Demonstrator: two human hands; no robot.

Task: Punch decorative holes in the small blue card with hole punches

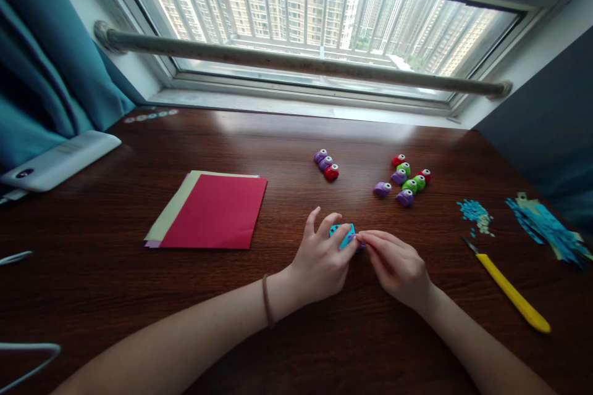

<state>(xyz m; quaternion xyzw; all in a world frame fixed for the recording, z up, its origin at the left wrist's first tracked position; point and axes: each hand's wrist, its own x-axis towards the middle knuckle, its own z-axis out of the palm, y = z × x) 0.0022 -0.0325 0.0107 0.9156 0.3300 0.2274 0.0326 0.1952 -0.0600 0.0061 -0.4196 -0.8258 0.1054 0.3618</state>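
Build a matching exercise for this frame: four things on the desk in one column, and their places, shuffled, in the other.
Things:
1. red paper stack
2. yellow craft knife
3. blue paper piece
4. white device

Places:
A. far left, beside the curtain
B. between the left hand and right hand
C. left of the hands, flat on the desk
D. right of the hands, lying diagonally

Pairs: 1-C, 2-D, 3-B, 4-A
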